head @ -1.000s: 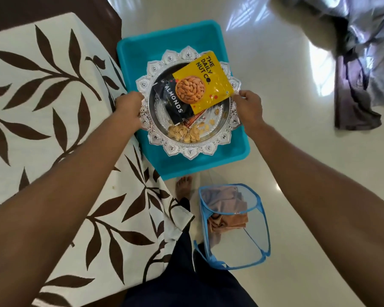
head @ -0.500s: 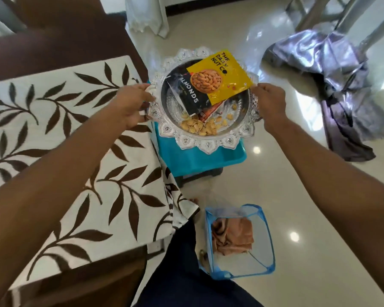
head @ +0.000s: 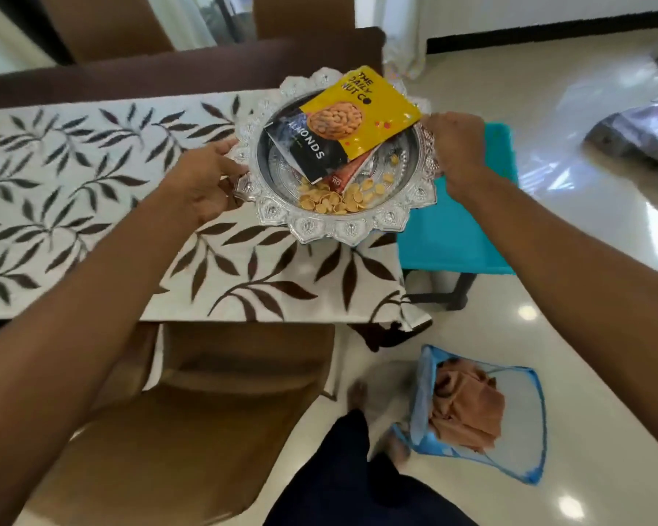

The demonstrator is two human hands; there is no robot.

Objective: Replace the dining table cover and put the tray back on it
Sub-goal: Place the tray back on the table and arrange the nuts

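Two items sit nearest: a brown chair [head: 206, 411] tucked at the table, and a blue mesh basket [head: 525, 423] on the floor holding brown cloth [head: 468, 408]. Beyond them the leaf-print table cover [head: 92, 176] lies spread on the table, one corner hanging. The silver tray [head: 342, 229] is held over that corner; whether it touches the cover cannot be told. The left hand [head: 206, 180] grips the tray's left rim, and the right hand [head: 454, 149] is curled over the right rim.

Assessment: the tray appears rigid, with a smooth dish. The almond packet [head: 358, 108] and loose nuts [head: 335, 201] would likely slide if it tilts. Opposite scalloped edges are the sound holds; keep it level. Behind the tray stands a teal stool [head: 453, 241].
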